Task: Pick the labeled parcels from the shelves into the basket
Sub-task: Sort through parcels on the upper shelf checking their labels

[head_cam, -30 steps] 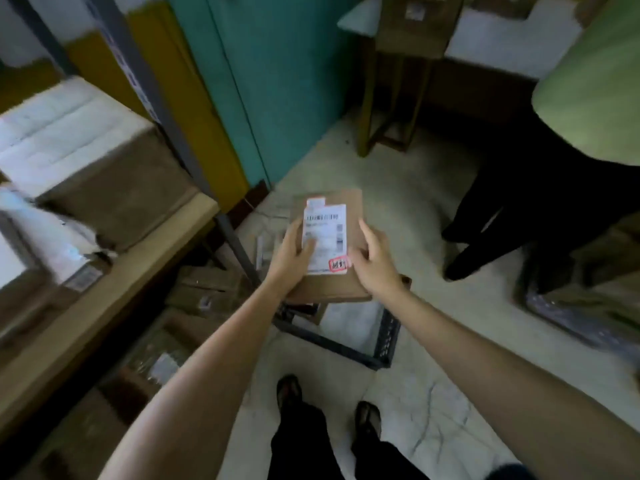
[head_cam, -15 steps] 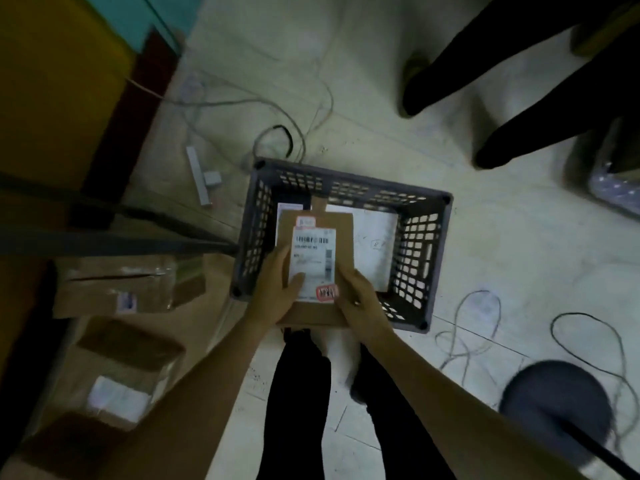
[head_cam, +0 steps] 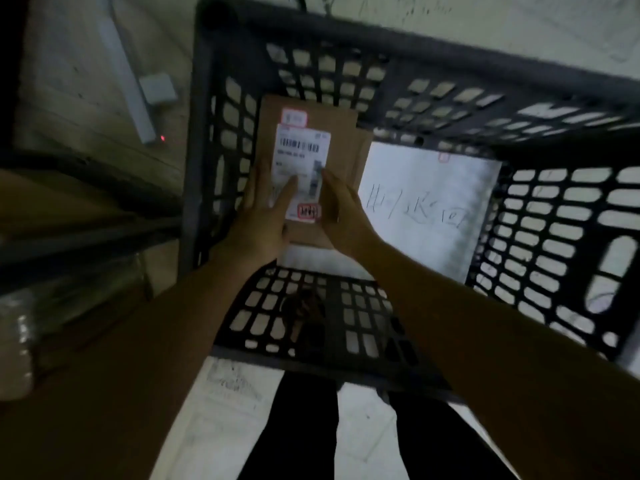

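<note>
Cardboard parcel (head_cam: 341, 147), label up, low in the basket (head_cam: 381, 43). Left hand (head_cam: 259, 220) and right hand (head_cam: 343, 213) pinch its near end, fingers closed on it. I read this as laying it flat.

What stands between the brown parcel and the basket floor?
Nothing blocks it. The left hand and right hand hold the brown parcel inside the basket walls. Another brown edge shows beneath it and a white parcel lies beside, so it would probably land on those.
</note>
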A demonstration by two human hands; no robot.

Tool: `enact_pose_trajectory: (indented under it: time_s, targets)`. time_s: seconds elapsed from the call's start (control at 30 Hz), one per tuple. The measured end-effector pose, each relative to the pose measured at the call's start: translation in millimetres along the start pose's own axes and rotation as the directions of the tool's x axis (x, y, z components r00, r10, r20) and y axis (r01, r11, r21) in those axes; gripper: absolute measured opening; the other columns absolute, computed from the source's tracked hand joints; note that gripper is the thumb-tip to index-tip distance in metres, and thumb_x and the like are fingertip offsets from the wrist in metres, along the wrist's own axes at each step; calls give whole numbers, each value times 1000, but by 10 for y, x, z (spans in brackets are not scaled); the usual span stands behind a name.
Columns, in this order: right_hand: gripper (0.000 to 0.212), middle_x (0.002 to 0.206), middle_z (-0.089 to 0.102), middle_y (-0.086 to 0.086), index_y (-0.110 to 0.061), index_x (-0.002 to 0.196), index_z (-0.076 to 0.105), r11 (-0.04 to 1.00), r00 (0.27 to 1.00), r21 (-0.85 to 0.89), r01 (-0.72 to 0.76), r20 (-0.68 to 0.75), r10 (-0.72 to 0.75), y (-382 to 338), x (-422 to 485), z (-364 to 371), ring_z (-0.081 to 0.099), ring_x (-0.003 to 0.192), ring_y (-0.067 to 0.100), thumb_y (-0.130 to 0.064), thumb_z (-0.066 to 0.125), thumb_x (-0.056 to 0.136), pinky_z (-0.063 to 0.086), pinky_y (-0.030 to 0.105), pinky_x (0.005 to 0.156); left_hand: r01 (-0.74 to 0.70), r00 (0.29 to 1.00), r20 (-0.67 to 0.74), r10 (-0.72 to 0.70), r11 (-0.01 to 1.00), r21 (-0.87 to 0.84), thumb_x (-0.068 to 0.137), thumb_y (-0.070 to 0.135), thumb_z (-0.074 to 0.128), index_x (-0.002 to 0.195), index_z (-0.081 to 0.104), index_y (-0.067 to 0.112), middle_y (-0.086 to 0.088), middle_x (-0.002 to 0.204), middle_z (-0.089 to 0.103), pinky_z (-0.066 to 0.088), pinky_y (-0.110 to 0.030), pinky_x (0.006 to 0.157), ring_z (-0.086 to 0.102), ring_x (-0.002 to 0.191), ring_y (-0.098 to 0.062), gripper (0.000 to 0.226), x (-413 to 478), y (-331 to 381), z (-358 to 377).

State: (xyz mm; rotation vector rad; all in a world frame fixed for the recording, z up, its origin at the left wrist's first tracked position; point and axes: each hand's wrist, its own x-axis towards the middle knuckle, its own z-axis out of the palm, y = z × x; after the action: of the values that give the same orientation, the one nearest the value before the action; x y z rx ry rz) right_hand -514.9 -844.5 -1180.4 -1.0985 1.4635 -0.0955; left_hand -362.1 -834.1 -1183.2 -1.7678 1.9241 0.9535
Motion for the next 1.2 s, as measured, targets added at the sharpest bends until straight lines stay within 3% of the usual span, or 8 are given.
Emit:
enact_pose_trajectory:
  time_s: [0.17, 0.33, 0.43, 0.6, 0.77, 0.9, 1.03, 1.2]
  targets:
    - [62, 157, 8, 11, -26, 148, 14, 925, 987, -376, -48, 127, 103, -63, -521, -251, 19, 142, 33, -20, 46, 95, 27, 42, 112, 48, 998, 43, -45, 997, -55, 90, 21, 53, 149, 11, 17, -13, 157, -4, 17, -47, 117, 3, 144, -33, 72, -334, 126, -256]
    - [50, 145, 39, 12, -23, 144, 28, 885, 948, -463, -48, 258, 186, -300, -1419, -633, 40, 131, 30, -23, 43, 97, 33, 37, 106, 38, 996, -69, -50, 984, -175, 89, 15, 52, 141, 31, 9, -18, 145, 33, 29, -47, 111, 28, 136, -35, 57, -987, 527, -759]
    - [43, 138, 47, 14, -14, 138, 37, 823, 916, -568, 22, 341, 211, -541, -2003, -832, 47, 123, 32, -21, 42, 96, 38, 32, 97, 18, 995, -93, -43, 969, -247, 88, 17, 49, 125, 49, 7, -18, 116, 57, 46, -40, 91, 53, 111, -33, 38, -1483, 785, -1015]
    - [44, 135, 48, 19, -7, 136, 39, 808, 887, -561, 183, 448, 110, -1397, -3017, -1241, 48, 121, 36, -27, 43, 97, 38, 39, 102, -61, 990, -140, 35, 980, -189, 91, 14, 48, 113, 57, 7, -18, 103, 65, 45, -34, 73, 61, 92, -34, 25, -2708, 1311, -1922]
    - [40, 132, 52, 13, -9, 132, 46, 588, 813, -588, 555, 532, -235, -2310, -3988, -1501, 50, 120, 27, -29, 42, 97, 38, 28, 93, -53, 880, -473, -37, 983, -177, 93, 20, 41, 107, 59, 4, -20, 99, 64, 49, -39, 72, 61, 88, -37, 27, -3929, 1630, -3147]
    - [33, 110, 61, 8, -13, 116, 57, 209, 594, -577, 790, 635, -494, -3395, -4976, -1611, 59, 100, 24, -36, 47, 93, 44, 31, 76, 114, 682, -713, -164, 986, -119, 93, 24, 42, 125, 50, 17, -8, 118, 60, 49, -40, 77, 59, 103, -30, 34, -5278, 1950, -4079]
    - [37, 101, 66, 8, -15, 114, 62, -243, 174, -421, 874, 738, -652, -4283, -6112, -1547, 63, 94, 25, -40, 50, 90, 48, 36, 78, 192, 492, -863, -116, 981, -23, 85, 37, 30, 118, 57, 14, -10, 108, 65, 51, -41, 76, 63, 95, -32, 49, -6827, 2242, -4622]
    - [34, 82, 69, 1, -18, 94, 69, -685, -370, -172, 708, 736, -567, -4998, -7575, -1245, 66, 71, 23, -39, 45, 85, 50, 28, 62, 466, 308, -951, 23, 868, 172, 89, 34, 33, 119, 57, 15, -11, 106, 67, 50, -42, 83, 63, 97, -31, 44, -8621, 2485, -5003]
